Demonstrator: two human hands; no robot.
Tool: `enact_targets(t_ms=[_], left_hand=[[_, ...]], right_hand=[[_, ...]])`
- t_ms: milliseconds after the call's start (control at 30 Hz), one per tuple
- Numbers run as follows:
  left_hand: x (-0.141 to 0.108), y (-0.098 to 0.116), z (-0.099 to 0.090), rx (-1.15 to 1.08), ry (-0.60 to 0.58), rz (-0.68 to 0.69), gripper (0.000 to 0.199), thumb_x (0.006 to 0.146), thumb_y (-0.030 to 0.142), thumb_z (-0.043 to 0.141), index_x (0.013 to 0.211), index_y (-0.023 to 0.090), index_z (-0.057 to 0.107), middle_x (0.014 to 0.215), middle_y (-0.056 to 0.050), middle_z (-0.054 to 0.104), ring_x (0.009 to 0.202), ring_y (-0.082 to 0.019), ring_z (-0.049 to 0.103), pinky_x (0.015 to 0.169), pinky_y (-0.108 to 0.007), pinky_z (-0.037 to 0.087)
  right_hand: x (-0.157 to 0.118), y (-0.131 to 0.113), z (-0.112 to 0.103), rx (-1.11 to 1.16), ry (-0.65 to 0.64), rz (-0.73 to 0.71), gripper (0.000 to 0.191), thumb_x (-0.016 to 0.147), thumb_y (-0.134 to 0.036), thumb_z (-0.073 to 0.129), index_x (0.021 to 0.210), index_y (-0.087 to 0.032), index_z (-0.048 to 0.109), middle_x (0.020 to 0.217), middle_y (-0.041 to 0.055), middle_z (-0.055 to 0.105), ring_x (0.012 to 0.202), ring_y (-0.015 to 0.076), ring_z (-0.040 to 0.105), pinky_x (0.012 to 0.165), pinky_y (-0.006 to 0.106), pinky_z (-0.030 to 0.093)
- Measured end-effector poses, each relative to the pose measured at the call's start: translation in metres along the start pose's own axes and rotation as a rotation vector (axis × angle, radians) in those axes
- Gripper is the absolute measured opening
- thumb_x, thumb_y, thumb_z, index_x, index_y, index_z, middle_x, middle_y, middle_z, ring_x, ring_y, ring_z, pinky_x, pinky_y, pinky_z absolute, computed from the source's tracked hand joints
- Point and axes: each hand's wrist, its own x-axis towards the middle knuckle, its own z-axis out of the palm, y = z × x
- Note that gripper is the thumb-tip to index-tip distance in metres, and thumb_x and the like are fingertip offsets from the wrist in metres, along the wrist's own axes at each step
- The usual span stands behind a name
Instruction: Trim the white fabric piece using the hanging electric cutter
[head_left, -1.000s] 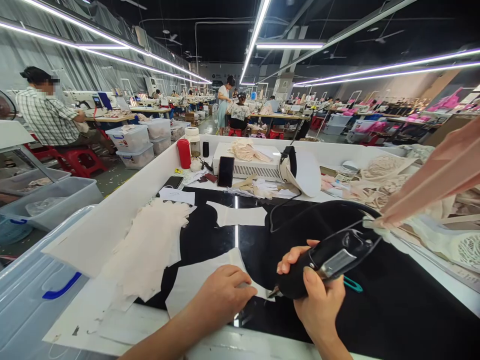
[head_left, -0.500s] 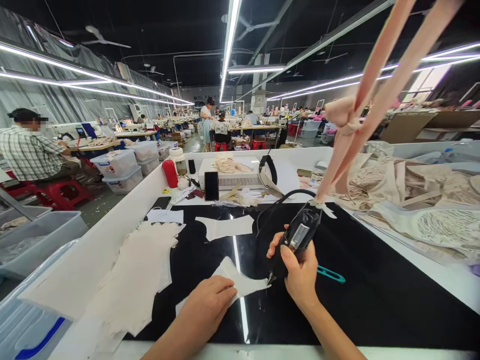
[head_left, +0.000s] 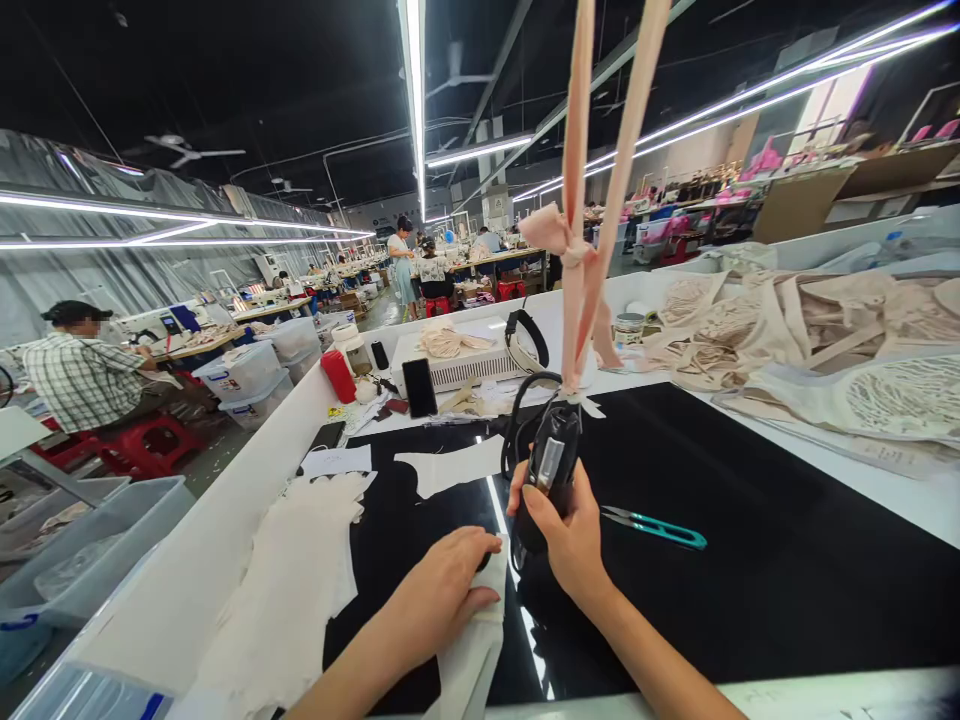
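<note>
My L hand (head_left: 439, 590), thumb spread from fingers, is on white fabric pc (head_left: 472, 660) on blk tabletop (head_left: 757, 510); R hand (head_left: 562, 530) wrapped round blk corded power tool (head_left: 551, 460). Teal thread snips (head_left: 656, 525) to R, pale fabric stack (head_left: 292, 580) L.

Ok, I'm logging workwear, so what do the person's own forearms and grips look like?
Both sides are bare. The left grip and right grip are ungloved human hands, with no ring that I can make out. The left forearm and right forearm show no sleeve, watch or bracelet; anything worn higher up is out of view.
</note>
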Motion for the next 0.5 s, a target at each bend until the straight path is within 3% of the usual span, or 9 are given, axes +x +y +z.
enact_targets(t_ms=[200,500], left_hand=[[0.012,-0.017,-0.001,-0.017,-0.173,-0.02,0.056,0.089,0.024,0.084,0.135,0.025,0.052,0.147,-0.006,0.058,0.154,-0.029,0.032,0.129,-0.06,0.019],[0.008,-0.023,-0.006,0.044,-0.23,-0.051,0.059,0.086,0.035,0.087,0.134,0.028,0.053,0.145,-0.005,0.06,0.156,-0.031,0.027,0.127,-0.068,0.009]], right_hand=[[0.001,0.003,0.013,-0.003,0.002,0.025,0.02,0.091,-0.035,0.074,0.097,-0.026,0.057,0.081,-0.0033,0.065,0.062,0.0132,0.06,0.059,0.026,0.053],[0.001,0.012,0.021,-0.024,-0.002,0.051,0.02,0.09,-0.034,0.071,0.101,-0.026,0.056,0.085,-0.0019,0.063,0.067,0.0151,0.059,0.062,0.029,0.052]])
